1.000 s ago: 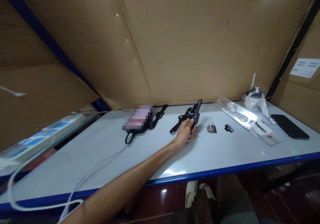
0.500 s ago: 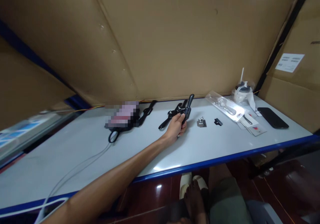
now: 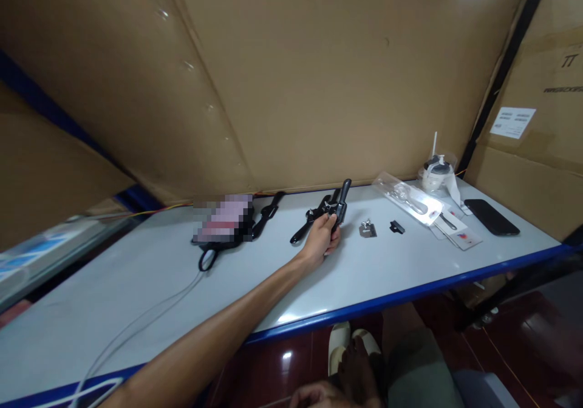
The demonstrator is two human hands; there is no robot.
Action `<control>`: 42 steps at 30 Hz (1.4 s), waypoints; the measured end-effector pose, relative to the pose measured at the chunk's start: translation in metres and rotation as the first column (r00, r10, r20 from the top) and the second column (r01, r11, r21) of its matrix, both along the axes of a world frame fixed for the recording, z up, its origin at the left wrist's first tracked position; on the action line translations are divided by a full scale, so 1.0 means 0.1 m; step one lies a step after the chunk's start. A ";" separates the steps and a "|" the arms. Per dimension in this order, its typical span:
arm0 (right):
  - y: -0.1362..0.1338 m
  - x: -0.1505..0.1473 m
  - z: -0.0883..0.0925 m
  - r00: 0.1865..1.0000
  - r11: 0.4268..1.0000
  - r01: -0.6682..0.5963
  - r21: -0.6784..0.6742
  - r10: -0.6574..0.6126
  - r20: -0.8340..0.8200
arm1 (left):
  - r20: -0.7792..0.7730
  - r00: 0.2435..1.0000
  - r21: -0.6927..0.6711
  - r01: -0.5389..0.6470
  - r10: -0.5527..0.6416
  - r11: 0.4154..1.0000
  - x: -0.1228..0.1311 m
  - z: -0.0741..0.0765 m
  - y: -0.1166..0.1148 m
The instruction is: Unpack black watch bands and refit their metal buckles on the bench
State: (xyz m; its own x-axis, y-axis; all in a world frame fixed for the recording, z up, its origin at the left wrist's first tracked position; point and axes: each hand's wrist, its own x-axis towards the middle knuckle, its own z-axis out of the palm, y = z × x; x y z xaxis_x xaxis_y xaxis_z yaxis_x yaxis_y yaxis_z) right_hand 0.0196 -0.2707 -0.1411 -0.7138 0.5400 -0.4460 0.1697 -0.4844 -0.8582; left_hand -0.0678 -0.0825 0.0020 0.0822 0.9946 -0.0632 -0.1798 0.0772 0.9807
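My left hand (image 3: 323, 238) is closed around a black spokeshave (image 3: 342, 204), one handle pointing up and away. Just behind it a second spokeshave (image 3: 303, 232) lies on the white table, partly covered by the held one. To the right of the hand lie a flat metal blade (image 3: 368, 231) with small screw parts on it and a small black metal piece (image 3: 397, 226). Low at the bottom edge, below the table, my right hand (image 3: 315, 394) shows dimly with curled fingers; anything in it is hidden.
Another black spokeshave (image 3: 268, 215) lies left, beside a blurred-out device (image 3: 223, 220) with a strap and cable. On the right are clear tool packaging (image 3: 410, 204), a drink cup (image 3: 435, 174) in plastic and a black phone (image 3: 492, 217). Cardboard (image 3: 319, 80) walls the back.
The camera view has shifted slightly, so the table items sit a little lower. My right hand shows more at the bottom edge. My left hand keeps its grip on the spokeshave.
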 end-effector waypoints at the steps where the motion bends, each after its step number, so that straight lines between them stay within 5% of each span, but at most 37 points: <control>1: 0.02 0.04 0.03 1.000 1.000 -0.003 0.002 0.003 -0.005 | 0.003 1.000 0.002 0.004 -0.004 1.000 0.00 0.00 0.00; 9: -0.06 -0.09 0.21 0.997 0.997 0.068 0.021 -0.067 -0.031 | 0.007 1.000 -0.004 0.004 -0.004 1.000 -0.01 0.00 0.00; 15: -0.07 0.20 -0.45 0.997 0.997 0.076 0.023 -0.075 -0.027 | -0.004 1.000 -0.021 0.002 -0.002 1.000 0.00 0.01 0.01; 17: -0.04 0.25 -0.62 0.968 0.966 0.229 -0.118 -0.239 -0.072 | 0.000 1.000 -0.022 -0.001 0.001 1.000 -0.01 0.02 0.00; 19: 0.01 0.28 -0.59 0.835 0.821 0.457 -0.341 -0.529 -0.154 | 0.006 1.000 -0.018 -0.002 0.002 1.000 -0.01 0.04 0.00; 21: 0.08 0.33 -0.36 0.650 0.651 0.521 -0.552 -0.722 -0.238 | 0.014 1.000 -0.019 0.002 -0.001 1.000 -0.01 0.05 -0.01; 22: 0.11 0.37 -0.19 0.626 0.636 0.464 -0.617 -0.728 -0.280 | 0.016 1.000 -0.022 0.002 -0.001 1.000 -0.01 0.06 -0.02; 28: -0.01 0.64 0.88 0.702 0.795 0.144 -0.589 -0.502 -0.505 | 0.023 1.000 -0.034 -0.011 0.011 0.999 0.00 0.07 -0.02; 31: 0.02 0.79 1.34 0.784 0.907 0.159 -0.390 -0.356 -0.508 | 0.040 0.999 -0.034 -0.001 0.002 0.999 -0.01 0.06 -0.02; 33: 0.25 0.90 1.64 0.836 0.942 0.291 -0.169 -0.336 -0.433 | 0.047 0.999 -0.029 0.003 -0.002 1.000 -0.01 0.05 -0.02; 35: 0.65 1.01 1.90 0.851 0.882 0.456 0.122 -0.393 -0.348 | 0.047 0.999 -0.023 -0.002 0.003 1.000 -0.01 0.05 -0.02; 38: 1.46 1.13 2.16 0.805 0.681 0.591 0.433 -0.467 -0.365 | 0.036 0.999 -0.022 -0.015 0.016 1.000 -0.01 0.03 -0.01; 40: 2.01 1.16 2.25 0.844 0.589 0.524 0.615 -0.454 -0.286 | 0.031 0.999 -0.018 -0.012 0.012 1.000 -0.01 0.02 -0.01; 42: 2.49 1.18 2.28 0.911 0.511 0.291 0.809 -0.406 -0.071 | 0.022 1.000 -0.017 -0.003 0.003 1.000 -0.02 0.02 -0.01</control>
State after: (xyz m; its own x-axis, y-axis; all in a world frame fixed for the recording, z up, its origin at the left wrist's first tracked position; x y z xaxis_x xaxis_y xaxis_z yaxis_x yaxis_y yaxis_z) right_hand 0.1374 -0.0218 0.0864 -0.3630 0.9036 0.2276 0.2642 0.3340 -0.9048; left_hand -0.0693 -0.0832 0.0038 0.0806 0.9937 -0.0783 -0.2019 0.0932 0.9750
